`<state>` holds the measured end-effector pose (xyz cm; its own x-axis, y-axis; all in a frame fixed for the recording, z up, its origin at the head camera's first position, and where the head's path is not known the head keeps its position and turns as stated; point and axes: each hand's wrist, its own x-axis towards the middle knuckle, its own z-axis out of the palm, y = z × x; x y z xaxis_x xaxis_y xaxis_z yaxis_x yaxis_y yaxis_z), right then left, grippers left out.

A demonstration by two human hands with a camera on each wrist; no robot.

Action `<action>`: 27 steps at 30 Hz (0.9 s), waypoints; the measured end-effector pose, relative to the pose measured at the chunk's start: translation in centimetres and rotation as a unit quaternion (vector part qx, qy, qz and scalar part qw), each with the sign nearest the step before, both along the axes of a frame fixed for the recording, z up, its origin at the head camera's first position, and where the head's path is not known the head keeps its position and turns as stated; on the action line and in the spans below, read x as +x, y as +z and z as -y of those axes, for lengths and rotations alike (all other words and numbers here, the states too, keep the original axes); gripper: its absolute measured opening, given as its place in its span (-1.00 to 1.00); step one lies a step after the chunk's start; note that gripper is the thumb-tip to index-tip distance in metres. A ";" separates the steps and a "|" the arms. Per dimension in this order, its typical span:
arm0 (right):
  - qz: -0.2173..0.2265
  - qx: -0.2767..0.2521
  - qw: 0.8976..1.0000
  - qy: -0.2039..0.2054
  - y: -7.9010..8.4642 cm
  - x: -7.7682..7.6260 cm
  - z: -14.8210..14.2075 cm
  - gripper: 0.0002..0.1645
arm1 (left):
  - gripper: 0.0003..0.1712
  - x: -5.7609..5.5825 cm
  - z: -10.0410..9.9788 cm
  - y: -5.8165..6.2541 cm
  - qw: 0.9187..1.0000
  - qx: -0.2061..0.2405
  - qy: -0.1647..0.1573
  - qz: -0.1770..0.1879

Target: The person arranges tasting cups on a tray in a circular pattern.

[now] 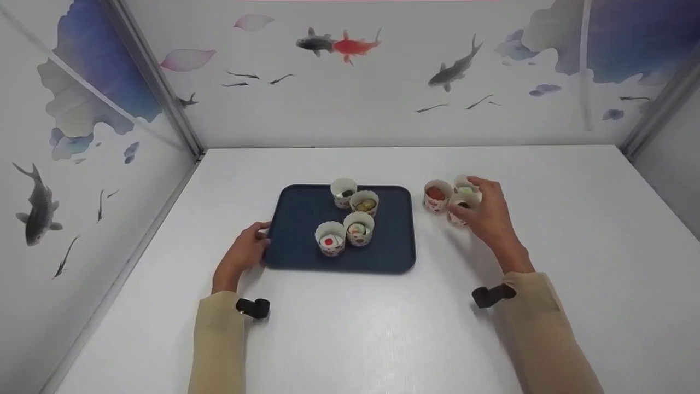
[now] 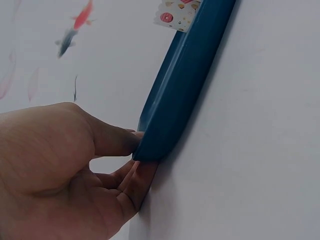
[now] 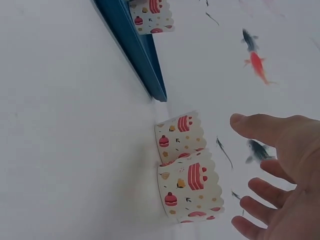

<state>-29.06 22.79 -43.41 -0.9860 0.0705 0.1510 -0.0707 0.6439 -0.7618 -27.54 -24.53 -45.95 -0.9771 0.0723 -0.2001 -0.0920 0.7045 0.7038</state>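
My left hand (image 1: 246, 253) pinches the left edge of a dark blue tray (image 1: 298, 230), thumb above the rim and fingers beneath, as the left wrist view shows. Several scalloped paper cups stand on the tray, one holding a white piece with a red spot (image 1: 328, 241). To the tray's right, three more printed cups stand together: one with orange-red contents (image 1: 436, 192), one with pale green (image 1: 466, 190), and a front one with something dark (image 1: 459, 216). My right hand (image 1: 488, 216) hovers over these, its fingers spread apart and holding nothing in the right wrist view.
The white table (image 1: 350, 328) runs back to a white wall (image 1: 350, 109) painted with fish and petals. Another painted panel (image 1: 71, 219) borders the left side. A black wrist camera (image 1: 253, 308) sits on the left sleeve, another (image 1: 492, 295) on the right.
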 end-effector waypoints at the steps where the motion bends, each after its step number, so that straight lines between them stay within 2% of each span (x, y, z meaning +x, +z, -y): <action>1: 0.008 -0.003 1.000 -0.002 -0.1 0.0 -0.2 -0.08 | -0.43 0.0 0.0 0.0 1.000 -0.002 0.004 0.004; 4: 0.029 -0.008 0.999 -0.010 -0.3 -0.2 -0.6 -0.03 | -0.43 -0.1 -0.1 0.1 1.000 -0.005 0.008 0.011; 15: 0.094 -0.040 0.994 -0.035 -1.5 -0.6 -1.1 0.10 | -0.44 0.1 0.1 0.2 1.000 -0.001 0.004 -0.005; 21: 0.106 -0.058 0.992 -0.033 -2.0 -1.1 -1.2 0.11 | -0.44 0.2 0.1 0.2 1.000 0.002 0.006 -0.001; 27: 0.124 -0.054 0.991 -0.023 -2.2 -1.4 -1.1 0.11 | -0.44 0.2 0.1 0.1 1.000 0.005 0.002 -0.004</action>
